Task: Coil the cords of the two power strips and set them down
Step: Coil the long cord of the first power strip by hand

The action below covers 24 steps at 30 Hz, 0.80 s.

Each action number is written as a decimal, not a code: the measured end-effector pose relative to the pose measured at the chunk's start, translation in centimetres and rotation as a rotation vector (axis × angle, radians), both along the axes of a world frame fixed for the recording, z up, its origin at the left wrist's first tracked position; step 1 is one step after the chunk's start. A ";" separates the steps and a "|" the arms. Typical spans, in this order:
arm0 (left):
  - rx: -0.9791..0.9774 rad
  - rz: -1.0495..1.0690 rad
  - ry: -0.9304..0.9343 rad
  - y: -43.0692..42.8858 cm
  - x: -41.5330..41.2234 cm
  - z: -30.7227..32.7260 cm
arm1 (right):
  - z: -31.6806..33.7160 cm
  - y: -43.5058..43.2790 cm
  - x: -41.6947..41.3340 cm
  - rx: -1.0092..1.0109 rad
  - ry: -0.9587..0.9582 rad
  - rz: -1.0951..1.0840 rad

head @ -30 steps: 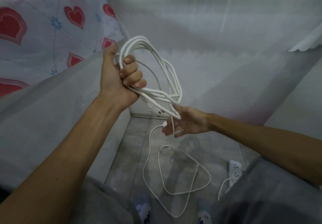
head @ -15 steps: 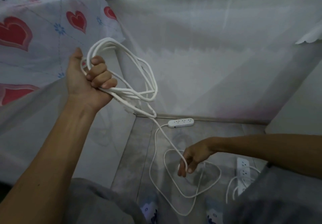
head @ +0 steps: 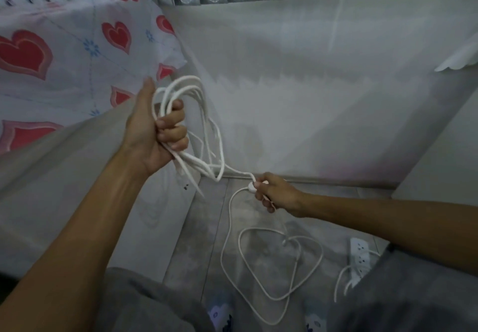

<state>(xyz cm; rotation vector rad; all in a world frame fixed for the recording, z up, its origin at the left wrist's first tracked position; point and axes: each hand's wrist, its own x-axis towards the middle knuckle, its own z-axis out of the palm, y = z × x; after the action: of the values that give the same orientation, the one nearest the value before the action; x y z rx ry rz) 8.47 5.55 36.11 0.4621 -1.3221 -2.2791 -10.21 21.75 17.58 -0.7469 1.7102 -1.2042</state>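
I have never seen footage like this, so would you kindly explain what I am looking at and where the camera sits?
There is no machine here: a person wears a wide-angle camera on the head, so you look down along both bare arms. The left hand is closed around a bundle of white cord loops. The right hand, lower down, pinches the same cord where it runs on toward the floor. On the grey floor more white cord lies in loose loops, not yet gathered. A white power strip lies at the right, partly hidden by the person's grey clothing. A heart-patterned cloth hangs at the upper left.
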 end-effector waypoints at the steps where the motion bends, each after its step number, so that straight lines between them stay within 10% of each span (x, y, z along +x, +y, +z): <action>1: -0.045 0.033 -0.056 0.4 -0.5 -0.2 | 0.6 -0.1 0.4 -0.013 0.029 -0.020; 9: -0.331 0.157 -0.207 1.9 -3.2 -2.5 | 5.1 1.3 7.1 -0.211 0.413 0.355; 17: -1.010 0.035 -0.455 4.0 -4.8 -4.3 | 8.5 0.2 5.9 -0.129 0.217 0.436; 24: -0.854 -0.092 -0.530 4.1 -4.6 -4.6 | 11.1 1.0 1.5 -0.561 0.549 0.081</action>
<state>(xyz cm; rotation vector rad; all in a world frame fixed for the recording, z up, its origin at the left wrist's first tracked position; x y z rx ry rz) 3.87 9.65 31.46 0.7094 -2.4242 -1.4563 -8.73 22.71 28.65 -1.5884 1.7439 -1.5370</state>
